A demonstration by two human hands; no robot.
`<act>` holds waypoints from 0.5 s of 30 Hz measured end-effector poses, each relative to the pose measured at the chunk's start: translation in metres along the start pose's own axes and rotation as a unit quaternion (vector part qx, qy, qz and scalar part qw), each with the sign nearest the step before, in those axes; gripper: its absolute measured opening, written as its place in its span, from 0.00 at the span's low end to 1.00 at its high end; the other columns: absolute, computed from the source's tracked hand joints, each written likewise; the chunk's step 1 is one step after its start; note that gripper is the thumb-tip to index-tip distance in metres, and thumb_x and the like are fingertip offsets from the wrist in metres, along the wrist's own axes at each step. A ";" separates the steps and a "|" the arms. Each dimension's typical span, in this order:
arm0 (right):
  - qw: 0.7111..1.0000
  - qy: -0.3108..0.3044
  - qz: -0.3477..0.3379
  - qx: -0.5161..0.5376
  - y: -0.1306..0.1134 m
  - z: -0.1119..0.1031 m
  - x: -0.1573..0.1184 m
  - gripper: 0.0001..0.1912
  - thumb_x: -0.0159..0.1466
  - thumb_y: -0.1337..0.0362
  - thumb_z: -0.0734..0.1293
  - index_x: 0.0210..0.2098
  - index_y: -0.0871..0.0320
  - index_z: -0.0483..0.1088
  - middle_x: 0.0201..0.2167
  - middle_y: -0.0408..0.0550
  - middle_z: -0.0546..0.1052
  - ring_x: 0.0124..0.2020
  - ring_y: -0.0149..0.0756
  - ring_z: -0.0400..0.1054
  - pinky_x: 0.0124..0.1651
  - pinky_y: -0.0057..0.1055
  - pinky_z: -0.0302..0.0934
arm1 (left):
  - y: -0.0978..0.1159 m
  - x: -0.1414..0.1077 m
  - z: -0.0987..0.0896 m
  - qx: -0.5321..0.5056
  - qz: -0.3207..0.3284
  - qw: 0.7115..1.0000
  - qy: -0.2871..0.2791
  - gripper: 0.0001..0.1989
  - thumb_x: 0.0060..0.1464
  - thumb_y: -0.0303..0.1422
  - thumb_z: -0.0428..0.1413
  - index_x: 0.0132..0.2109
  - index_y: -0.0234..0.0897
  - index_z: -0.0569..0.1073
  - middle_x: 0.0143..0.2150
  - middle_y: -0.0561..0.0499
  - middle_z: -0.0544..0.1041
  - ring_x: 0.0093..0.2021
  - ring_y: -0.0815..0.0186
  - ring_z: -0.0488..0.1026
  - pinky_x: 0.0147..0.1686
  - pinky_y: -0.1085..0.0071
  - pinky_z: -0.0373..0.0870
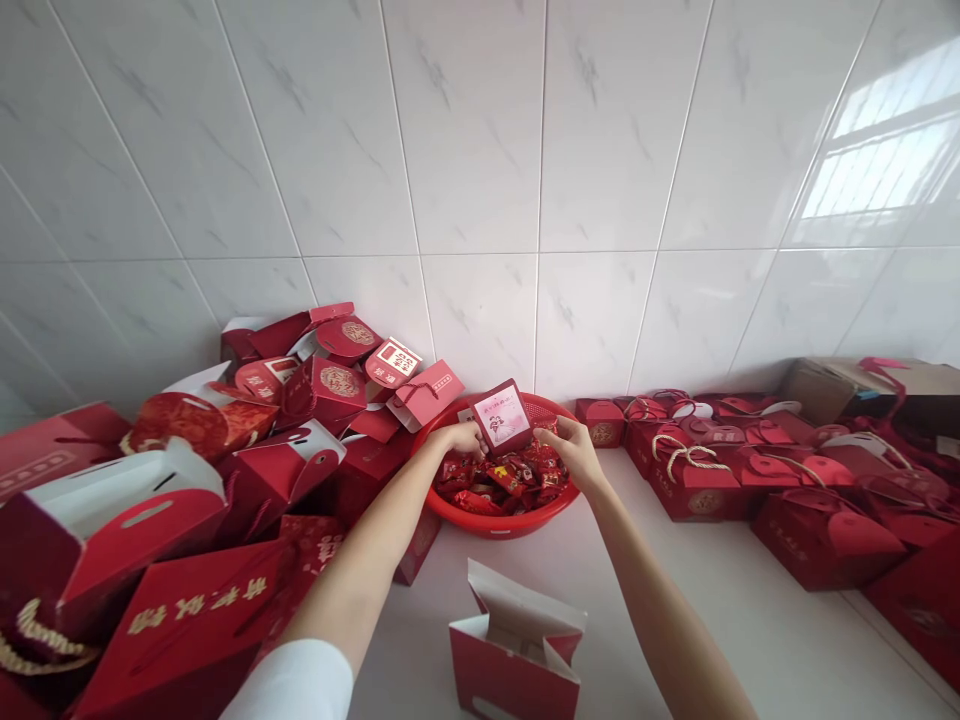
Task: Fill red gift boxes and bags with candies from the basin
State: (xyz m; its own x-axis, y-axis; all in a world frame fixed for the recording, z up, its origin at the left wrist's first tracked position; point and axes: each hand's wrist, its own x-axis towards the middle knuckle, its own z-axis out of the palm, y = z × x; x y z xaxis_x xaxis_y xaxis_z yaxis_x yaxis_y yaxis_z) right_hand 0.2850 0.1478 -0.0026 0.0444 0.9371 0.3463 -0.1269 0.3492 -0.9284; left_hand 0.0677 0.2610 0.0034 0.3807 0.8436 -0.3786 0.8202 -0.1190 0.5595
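My left hand (466,438) is closed on the left edge of a square box (501,417) with a pink printed picture and a dark red border, held tilted above the red plastic basket (491,527). Wrapped red sweets (510,480) lie in the basket. My right hand (571,447) is over the basket's right side, just right of the box. Its fingers are curled together above the sweets, and what they pinch, if anything, is too small to tell. In front of the basket, an open red paper gift box (517,655) with a white inside stands on the table.
Many open red gift boxes (315,395) are piled on the left, some leaning against the basket. Closed red boxes with rope handles (694,480) stand in rows on the right. A cardboard carton (840,385) is behind them. The tiled wall (480,310) rises at the back.
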 end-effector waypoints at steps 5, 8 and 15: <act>1.000 -0.022 0.009 0.010 0.000 0.000 0.000 0.13 0.54 0.55 0.74 0.33 0.57 0.78 0.29 0.47 0.81 0.31 0.40 0.73 0.38 0.35 0.67 | 0.009 -0.017 -0.029 -0.085 0.025 0.995 -0.038 0.14 0.30 0.31 0.72 0.29 0.36 0.79 0.31 0.50 0.81 0.35 0.61 0.77 0.34 0.70 0.71; 0.999 -0.036 0.015 0.014 0.000 0.000 0.000 0.15 0.54 0.53 0.74 0.35 0.57 0.77 0.31 0.46 0.80 0.33 0.40 0.74 0.39 0.35 0.67 | 0.014 -0.030 -0.042 -0.136 0.044 0.988 -0.053 0.20 0.31 0.35 0.72 0.37 0.36 0.82 0.37 0.49 0.82 0.37 0.62 0.77 0.37 0.70 0.72; 0.994 -0.072 0.067 0.052 -0.003 0.002 0.002 0.17 0.50 0.51 0.77 0.31 0.56 0.75 0.29 0.44 0.80 0.28 0.37 0.73 0.35 0.34 0.69 | 0.022 -0.050 -0.028 -0.242 0.148 0.958 -0.052 0.19 0.34 0.32 0.71 0.39 0.38 0.83 0.45 0.49 0.80 0.43 0.63 0.75 0.41 0.69 0.73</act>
State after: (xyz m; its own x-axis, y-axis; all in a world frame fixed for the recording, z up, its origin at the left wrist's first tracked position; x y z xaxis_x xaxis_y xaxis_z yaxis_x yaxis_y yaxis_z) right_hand 0.2833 0.1484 0.0007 -0.1209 0.9623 0.2437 -0.2234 0.2128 -0.9512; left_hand 0.0553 0.2310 0.0554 0.6264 0.7511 -0.2085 0.3863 -0.0668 0.9199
